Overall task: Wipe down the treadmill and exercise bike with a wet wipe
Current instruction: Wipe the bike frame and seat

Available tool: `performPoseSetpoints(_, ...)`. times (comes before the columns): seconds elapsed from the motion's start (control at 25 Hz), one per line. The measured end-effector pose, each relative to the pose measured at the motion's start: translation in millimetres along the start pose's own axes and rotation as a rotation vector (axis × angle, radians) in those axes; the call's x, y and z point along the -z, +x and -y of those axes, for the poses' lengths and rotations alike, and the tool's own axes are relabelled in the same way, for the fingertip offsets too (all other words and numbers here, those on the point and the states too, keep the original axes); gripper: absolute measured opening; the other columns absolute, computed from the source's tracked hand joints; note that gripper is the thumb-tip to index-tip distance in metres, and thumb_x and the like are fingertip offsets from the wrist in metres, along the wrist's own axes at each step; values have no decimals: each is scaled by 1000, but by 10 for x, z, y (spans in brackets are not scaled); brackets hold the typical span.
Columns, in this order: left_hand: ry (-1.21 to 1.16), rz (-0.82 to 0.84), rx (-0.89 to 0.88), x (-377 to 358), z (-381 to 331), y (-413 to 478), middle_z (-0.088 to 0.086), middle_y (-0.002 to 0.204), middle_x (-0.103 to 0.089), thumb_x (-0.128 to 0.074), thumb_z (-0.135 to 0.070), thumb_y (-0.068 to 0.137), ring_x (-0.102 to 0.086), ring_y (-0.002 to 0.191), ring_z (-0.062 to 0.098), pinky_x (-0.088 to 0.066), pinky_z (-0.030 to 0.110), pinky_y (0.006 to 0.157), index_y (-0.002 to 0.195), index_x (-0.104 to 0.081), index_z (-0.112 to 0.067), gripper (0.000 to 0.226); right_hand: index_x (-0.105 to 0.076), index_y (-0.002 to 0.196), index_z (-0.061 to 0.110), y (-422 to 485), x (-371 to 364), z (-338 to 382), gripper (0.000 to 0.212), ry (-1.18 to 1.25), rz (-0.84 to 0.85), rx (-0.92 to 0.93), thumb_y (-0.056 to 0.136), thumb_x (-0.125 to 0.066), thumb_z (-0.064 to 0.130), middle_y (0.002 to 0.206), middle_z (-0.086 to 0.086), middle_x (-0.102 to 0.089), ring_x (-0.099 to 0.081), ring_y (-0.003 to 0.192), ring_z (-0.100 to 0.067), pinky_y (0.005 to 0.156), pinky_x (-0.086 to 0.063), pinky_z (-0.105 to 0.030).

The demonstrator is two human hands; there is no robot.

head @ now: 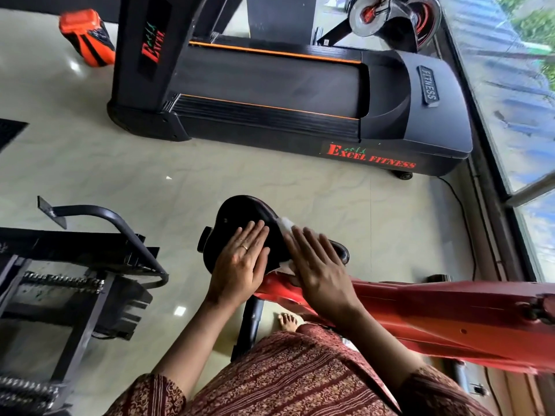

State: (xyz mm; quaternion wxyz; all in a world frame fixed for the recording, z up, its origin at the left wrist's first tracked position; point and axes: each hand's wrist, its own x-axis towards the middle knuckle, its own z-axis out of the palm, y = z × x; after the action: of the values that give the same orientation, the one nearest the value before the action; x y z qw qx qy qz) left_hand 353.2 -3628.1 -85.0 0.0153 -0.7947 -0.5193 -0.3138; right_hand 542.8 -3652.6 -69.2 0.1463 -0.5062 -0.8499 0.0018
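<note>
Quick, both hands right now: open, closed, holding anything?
Left hand: open, flat on the black bike seat, holding nothing.
Right hand: open, palm pressing the white wet wipe against the seat.

The treadmill [300, 94] reads "EXCEL FITNESS" in red on its side, "FITNESS" on its hood badge.

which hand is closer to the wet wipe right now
Right. The right hand lies flat on top of the wet wipe, pressing it onto the bike seat. The left hand rests flat on the seat just beside it, not touching the wipe.
</note>
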Motion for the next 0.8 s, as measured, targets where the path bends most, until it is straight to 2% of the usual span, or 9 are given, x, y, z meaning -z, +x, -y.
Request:
performPoseSetpoints(0.08,15,-6,-1,-6,-5,7,15,130,-58,-35,-25,101,-53,123,27,-29,34,112,124,-59,2,43,-31,147,4,-198,34,-135,47,40,-69,2,103,-32,21,154,-15,-29,-23,144,-27,118,-19,-43)
performPoseSetpoints(0.2,12,-5,-1,1,-17,1,15,130,-58,-35,-25,101,-53,124,27,-28,33,113,125,-59,2,43,-44,139,1,40,43,-66,49,28,-81,-238,100,-30,27,135,-17,-53,-52,120,-33,109,-35,-49)
performPoseSetpoints(0.28,16,5,2,8,-25,5,15,131,-57,-36,-24,100,-52,125,27,-27,33,113,125,-59,2,43,-60,120,5,394,34,33,53,-35,-18,-212,97,-26,37,101,-13,-67,-65,82,-35,80,-51,-46)
performPoseSetpoints(0.36,31,4,-3,8,-25,10,16,130,-58,-37,-23,99,-52,124,27,-27,33,113,124,-59,3,42,-64,104,10,655,35,55,51,-71,42,-133,94,-25,41,79,-9,-65,-64,60,-32,50,-44,-32)
performPoseSetpoints(0.4,35,-1,-7,10,-26,8,16,129,-58,-38,-23,98,-52,124,28,-27,33,112,123,-59,4,42,-64,97,12,698,81,46,48,-78,90,-116,93,-25,40,75,-8,-63,-63,55,-31,45,-36,-28)
performPoseSetpoints(0.56,25,-24,-12,12,-24,-4,16,129,-58,-40,-21,97,-53,123,28,-29,34,112,124,-59,3,41,-52,102,13,413,241,-156,29,-141,173,-110,90,-30,27,70,-10,-58,-61,52,-32,44,-32,-30)
performPoseSetpoints(0.68,20,-38,-6,-12,-26,-1,17,128,-59,-37,-23,100,-54,122,29,-31,35,111,123,-59,2,41,-45,100,14,136,331,-297,22,-175,170,-238,83,-55,21,59,-8,-50,-52,35,-28,33,-29,-25)
performPoseSetpoints(0.76,25,-41,-14,-21,-22,-5,17,128,-59,-37,-23,100,-55,121,30,-31,36,110,123,-60,3,41,-53,107,11,-5,452,-300,20,-180,233,-345,90,-61,19,69,-13,-57,-60,49,-34,39,-37,-31)
performPoseSetpoints(0.8,28,-43,-16,-23,-15,-9,17,128,-59,-39,-21,98,-55,121,30,-32,37,110,123,-59,3,40,-55,111,12,-33,525,-277,18,-131,282,-435,98,-50,24,80,-17,-63,-65,65,-38,49,-39,-34)
